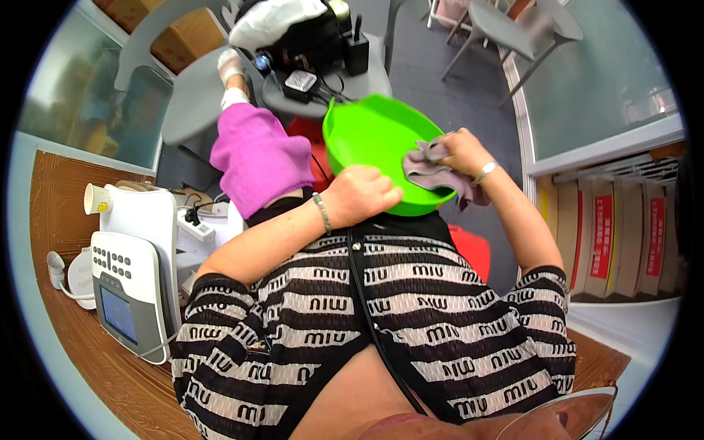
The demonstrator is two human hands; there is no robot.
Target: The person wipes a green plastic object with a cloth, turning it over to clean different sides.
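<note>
A bright green plastic basin (379, 132) tilts over my lap, its hollow side facing up. My left hand (363, 195) grips its near rim, fingers curled over the edge. In my right hand (466, 153) is a mauve cloth (432, 165), pressed against the basin's right inner wall, part of it hanging over the rim. A purple towel or garment (261, 154) covers the lower part of my outstretched left leg. The foot (230, 61) of that leg rests on a grey chair (192, 99).
Another grey chair seat (379, 69) ahead holds a black bag (302, 41), a black box (356, 54) and a charger with cables (300, 82). At left stand a device with a screen (124, 297), a paper cup (98, 199) and a power strip (195, 225). Stairs (621, 242) lie at right.
</note>
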